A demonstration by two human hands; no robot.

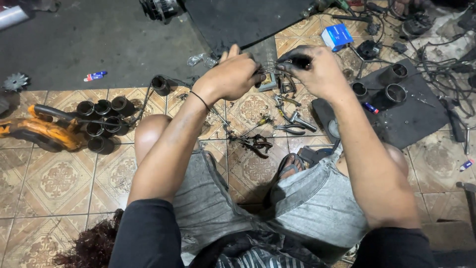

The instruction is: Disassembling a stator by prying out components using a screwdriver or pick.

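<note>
Head view, looking down at a person seated on a patterned tile floor (59, 183), knees apart in grey denim shorts (302, 203). Both forearms reach toward the upper middle of the frame, where the hands meet.

The left hand (233, 74) is curled nearly closed, thumb raised, its fingertips pinching one end of a small dark part (297, 61); a thin black band circles the wrist. The right hand (317, 69) is likewise curled, thumb and fingers closed on the other end of that same part. The part is held in the air between the two hands, above the floor, just in front of a black mat (243, 20) at the top centre. Its exact kind cannot be told, since the fingers cover most of it.

Below the hands, in the middle of the frame, loose hand tools lie scattered on the tiles, among them pliers (292, 129). A cluster of short black cylinders (101, 124) lies at the left, touching an orange power tool (34, 131) at the left edge. A toothed sprocket (15, 82) lies at the upper left, and a small glue tube (95, 76) near it on the dark floor. At the right, a dark grey mat (411, 119) carries three more black cylinders (394, 94). A blue-and-white box (337, 36) sits at the upper right, beside a tangle of black cables (446, 69).
</note>
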